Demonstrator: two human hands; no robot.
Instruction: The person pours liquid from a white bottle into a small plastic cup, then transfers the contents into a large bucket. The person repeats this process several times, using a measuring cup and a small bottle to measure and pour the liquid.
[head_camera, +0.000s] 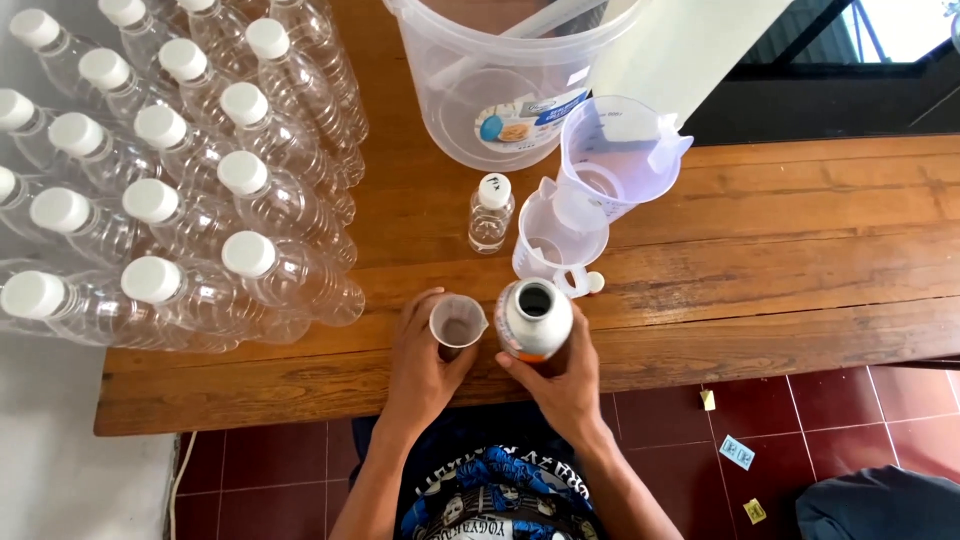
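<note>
My left hand grips a small clear measuring cup that stands on the wooden table near its front edge. Right beside it, my right hand holds an open silver bottle with an orange band, upright, its mouth uncovered. A small white cap lies on the table just behind the bottle.
Several clear plastic bottles with white caps crowd the table's left. A single small capped bottle stands mid-table. Two clear measuring jugs sit behind the silver bottle, and a large clear bucket at the back. Red tiles with paper scraps lie below.
</note>
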